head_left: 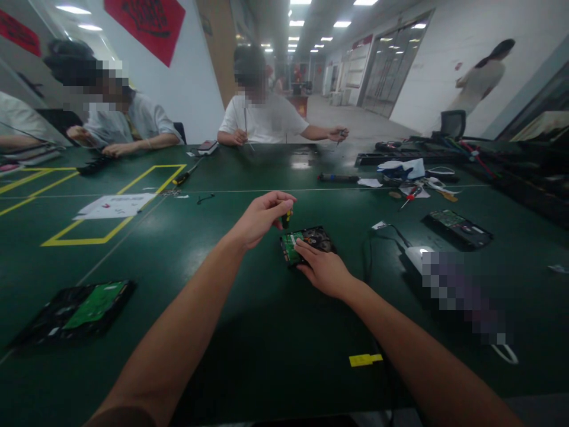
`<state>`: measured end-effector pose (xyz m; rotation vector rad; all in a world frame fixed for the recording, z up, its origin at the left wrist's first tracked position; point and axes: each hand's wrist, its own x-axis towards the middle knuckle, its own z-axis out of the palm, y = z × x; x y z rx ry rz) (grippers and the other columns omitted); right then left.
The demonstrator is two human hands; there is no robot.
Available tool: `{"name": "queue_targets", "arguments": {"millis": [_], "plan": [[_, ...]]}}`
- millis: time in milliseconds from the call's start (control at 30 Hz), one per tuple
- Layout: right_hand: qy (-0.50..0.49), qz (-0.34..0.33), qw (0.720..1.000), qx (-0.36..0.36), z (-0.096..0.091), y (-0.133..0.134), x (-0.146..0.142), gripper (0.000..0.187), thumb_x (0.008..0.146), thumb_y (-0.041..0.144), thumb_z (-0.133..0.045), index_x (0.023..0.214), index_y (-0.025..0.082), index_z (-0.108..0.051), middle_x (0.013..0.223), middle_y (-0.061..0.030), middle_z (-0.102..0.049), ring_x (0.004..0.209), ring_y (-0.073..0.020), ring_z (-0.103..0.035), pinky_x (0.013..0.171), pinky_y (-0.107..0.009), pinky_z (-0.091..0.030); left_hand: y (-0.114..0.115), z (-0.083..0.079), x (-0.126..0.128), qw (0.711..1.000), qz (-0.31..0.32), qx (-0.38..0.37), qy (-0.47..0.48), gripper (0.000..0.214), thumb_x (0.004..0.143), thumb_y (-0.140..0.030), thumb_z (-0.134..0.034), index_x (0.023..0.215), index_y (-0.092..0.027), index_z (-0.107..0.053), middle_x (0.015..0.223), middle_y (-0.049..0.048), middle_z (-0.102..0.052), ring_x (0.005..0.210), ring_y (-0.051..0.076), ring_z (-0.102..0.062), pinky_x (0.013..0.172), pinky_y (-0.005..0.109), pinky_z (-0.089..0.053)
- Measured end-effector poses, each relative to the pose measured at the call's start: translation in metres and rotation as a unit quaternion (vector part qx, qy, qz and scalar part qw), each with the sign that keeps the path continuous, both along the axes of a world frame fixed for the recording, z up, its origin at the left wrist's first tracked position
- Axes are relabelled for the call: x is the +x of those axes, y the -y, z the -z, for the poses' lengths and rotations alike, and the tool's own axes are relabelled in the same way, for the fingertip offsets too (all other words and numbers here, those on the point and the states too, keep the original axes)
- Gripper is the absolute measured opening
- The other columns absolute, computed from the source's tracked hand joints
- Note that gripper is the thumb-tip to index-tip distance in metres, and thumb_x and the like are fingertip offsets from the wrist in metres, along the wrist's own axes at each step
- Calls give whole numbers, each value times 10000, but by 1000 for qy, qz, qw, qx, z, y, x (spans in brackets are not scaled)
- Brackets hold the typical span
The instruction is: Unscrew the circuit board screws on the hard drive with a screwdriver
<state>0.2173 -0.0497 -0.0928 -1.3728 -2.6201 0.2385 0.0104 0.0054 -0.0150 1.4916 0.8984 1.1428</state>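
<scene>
A hard drive (320,236) lies on the green table in front of me, its green circuit board facing up on the left side. My left hand (267,216) is closed around the black and yellow handle of a screwdriver (287,218), which stands upright over the drive's far left corner. The screwdriver's tip is hidden, so I cannot tell whether it touches a screw. My right hand (323,268) rests on the drive from the near side, fingers stretched out over the circuit board.
Other hard drives lie at the left (95,305) and right (462,228). A cable with a yellow tag (365,360) runs near my right forearm. Another screwdriver (186,175), a white paper (113,206) and a red-handled screwdriver (412,194) lie farther back. Several people sit across the table.
</scene>
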Motion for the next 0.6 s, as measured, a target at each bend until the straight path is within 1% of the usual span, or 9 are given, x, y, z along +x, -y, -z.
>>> {"name": "queue_targets", "arguments": {"millis": [167, 267, 367, 600], "plan": [[5, 8, 1000, -9, -1, 1, 0, 543, 983, 377, -445, 1512, 260, -404, 1616, -52, -328, 1188, -302, -623, 934, -475, -540, 2, -2, 1, 998, 34, -35, 36, 220, 854, -341, -699, 1013, -195, -657, 945, 70, -679, 813, 160, -612, 587, 245, -457], [5, 7, 1000, -3, -1, 1, 0, 540, 983, 375, -447, 1510, 267, -404, 1615, -38, -333, 1193, -299, -619, 924, -462, -546, 2, -1, 0, 997, 42, -43, 46, 200, 862, -358, -688, 970, -191, -667, 957, 74, -685, 821, 162, -616, 599, 250, -460], [4, 4, 1000, 3, 0, 1, 0, 534, 982, 380, -448, 1502, 264, -415, 1613, -30, -337, 1191, -303, -620, 914, -462, -550, 0, 0, -1, 996, 50, -56, 50, 214, 874, -377, -671, 967, -186, -690, 980, 84, -684, 844, 168, -617, 611, 254, -464], [3, 4, 1000, -5, 0, 0, 0, 543, 979, 387, -453, 1506, 264, -413, 1608, -43, -347, 1175, -304, -631, 927, -474, -542, 0, -1, -2, 998, 30, -54, 21, 223, 868, -383, -671, 980, -202, -739, 1004, 78, -664, 831, 158, -599, 602, 247, -454]]}}
